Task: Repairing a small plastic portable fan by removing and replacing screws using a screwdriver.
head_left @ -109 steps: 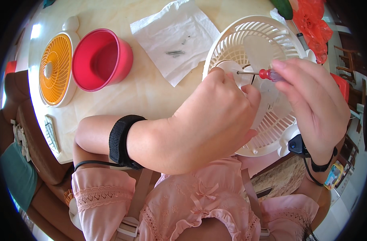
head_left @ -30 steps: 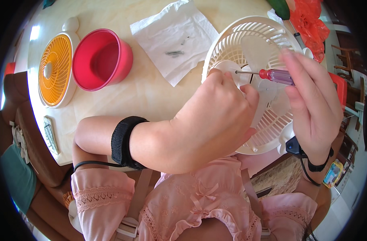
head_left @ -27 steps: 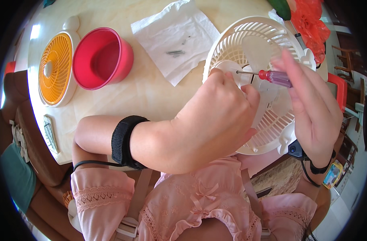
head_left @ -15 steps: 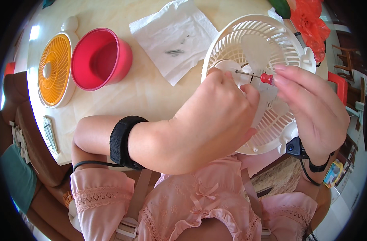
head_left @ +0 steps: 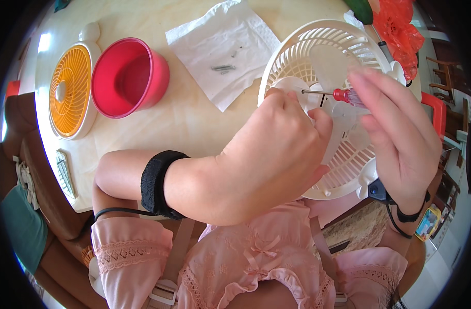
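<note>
My left hand (head_left: 284,136) is closed at the hub of a white fan, its fingertips around a rounded white fan part (head_left: 293,83). A broad translucent fan blade (head_left: 329,59) lies behind it in the slatted white fan housing (head_left: 270,67). To the right, my right hand (head_left: 405,126) has the red, clear-ended handle of a screwdriver (head_left: 341,95) between thumb and fingers. The screwdriver's thin shaft points left, its tip at the white part by my left fingertips. What lies under my left palm is hidden.
Several small screws (head_left: 223,68) rest on a white paper towel (head_left: 194,38). Left of it stand a pink-red bowl (head_left: 161,77) and an orange-and-white fan grille (head_left: 73,67). A red plastic bag (head_left: 398,31) and a green rounded object (head_left: 360,10) are at the far right.
My right hand has shifted slightly and turned about the screwdriver handle, showing more of its clear end. My left hand and the fan housing are nearly unmoved.
</note>
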Demonstrator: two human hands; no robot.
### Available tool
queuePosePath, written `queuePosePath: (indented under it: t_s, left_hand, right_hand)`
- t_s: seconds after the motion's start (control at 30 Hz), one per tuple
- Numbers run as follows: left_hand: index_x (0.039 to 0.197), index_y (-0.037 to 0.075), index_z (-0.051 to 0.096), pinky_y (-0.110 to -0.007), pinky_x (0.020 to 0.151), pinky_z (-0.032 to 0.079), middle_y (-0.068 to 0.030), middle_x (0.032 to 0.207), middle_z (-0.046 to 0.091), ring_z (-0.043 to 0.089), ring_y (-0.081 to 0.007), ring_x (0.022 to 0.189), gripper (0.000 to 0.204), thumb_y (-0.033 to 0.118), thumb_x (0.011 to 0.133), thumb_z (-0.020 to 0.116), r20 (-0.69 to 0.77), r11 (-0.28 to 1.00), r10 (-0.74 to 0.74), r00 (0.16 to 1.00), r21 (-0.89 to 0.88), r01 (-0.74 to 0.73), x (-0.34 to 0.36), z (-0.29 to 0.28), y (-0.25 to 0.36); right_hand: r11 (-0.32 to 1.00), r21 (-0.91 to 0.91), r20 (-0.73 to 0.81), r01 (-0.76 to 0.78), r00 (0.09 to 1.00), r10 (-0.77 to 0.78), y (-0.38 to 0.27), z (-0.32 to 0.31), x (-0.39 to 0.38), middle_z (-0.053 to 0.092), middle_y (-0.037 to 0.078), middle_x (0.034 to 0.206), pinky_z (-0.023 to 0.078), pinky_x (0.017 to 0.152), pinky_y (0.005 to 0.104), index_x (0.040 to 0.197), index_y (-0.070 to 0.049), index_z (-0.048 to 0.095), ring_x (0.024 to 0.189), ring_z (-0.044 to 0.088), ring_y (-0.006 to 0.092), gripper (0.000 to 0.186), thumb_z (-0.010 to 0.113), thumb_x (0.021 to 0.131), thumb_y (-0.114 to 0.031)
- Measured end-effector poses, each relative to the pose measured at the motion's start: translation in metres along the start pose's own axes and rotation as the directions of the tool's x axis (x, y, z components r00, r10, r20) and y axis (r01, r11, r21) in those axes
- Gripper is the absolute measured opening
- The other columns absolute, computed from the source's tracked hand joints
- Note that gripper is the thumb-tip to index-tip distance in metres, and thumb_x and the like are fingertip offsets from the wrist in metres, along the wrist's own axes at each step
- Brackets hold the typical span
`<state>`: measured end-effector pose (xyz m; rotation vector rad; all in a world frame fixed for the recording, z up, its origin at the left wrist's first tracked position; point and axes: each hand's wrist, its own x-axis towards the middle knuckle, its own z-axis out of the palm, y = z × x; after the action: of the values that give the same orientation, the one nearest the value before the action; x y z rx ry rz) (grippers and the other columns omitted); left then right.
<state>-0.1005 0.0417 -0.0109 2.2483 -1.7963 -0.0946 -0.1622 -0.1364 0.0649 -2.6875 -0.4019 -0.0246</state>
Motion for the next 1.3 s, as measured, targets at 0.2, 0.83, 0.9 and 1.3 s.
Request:
queuePosePath:
  t_s: [0.2,0.83,0.9,1.3]
  left_hand:
    - [0.084,-0.001,0.056,-0.03,0.061,0.038,-0.0023,0.064,0.052,0.054,-0.0181,0.066,0.045,0.043,0.088,0.06,0.012,1.0,0.012,1.0,-0.011,-0.012,-0.001,0.0,-0.001]
    - [0.082,0.0,0.057,-0.03,0.061,0.037,-0.0025,0.065,0.052,0.053,-0.0179,0.065,0.044,0.044,0.087,0.061,-0.008,1.0,0.015,1.0,0.006,-0.015,-0.001,0.0,0.0]
    - [0.083,0.0,0.057,-0.03,0.061,0.037,-0.0023,0.065,0.052,0.053,-0.0178,0.065,0.044,0.044,0.087,0.061,-0.006,1.0,0.013,1.0,-0.003,-0.013,-0.001,0.001,-0.001]
    - [0.084,-0.001,0.058,-0.03,0.061,0.038,-0.0033,0.067,0.051,0.053,-0.0181,0.066,0.045,0.044,0.088,0.06,0.019,1.0,0.01,1.0,-0.014,-0.01,-0.001,0.0,-0.001]
  right_hand:
    - [0.996,0.06,0.011,-0.068,0.998,0.068,-0.003,-0.001,-0.002,0.063,0.02,0.12,0.05,0.092,0.0335,0.115,0.006,0.064,0.104,0.064,0.0284,0.033,0.056,0.084,0.012]
    - [0.993,-0.061,-0.027,0.104,0.994,-0.106,0.001,-0.004,0.002,0.065,0.019,0.112,0.051,0.084,0.0304,0.115,0.007,0.064,0.095,0.065,0.0264,0.03,0.061,0.086,0.004]
    - [0.993,-0.105,-0.006,0.047,0.999,-0.047,-0.001,0.0,0.005,0.065,0.019,0.113,0.052,0.083,0.0306,0.114,0.008,0.064,0.094,0.065,0.0267,0.029,0.06,0.086,0.004]
    - [0.998,-0.064,-0.127,-0.008,0.992,0.0,-0.003,0.006,0.006,0.066,0.021,0.11,0.052,0.081,0.0295,0.114,0.008,0.064,0.098,0.066,0.0272,0.034,0.059,0.081,0.013]
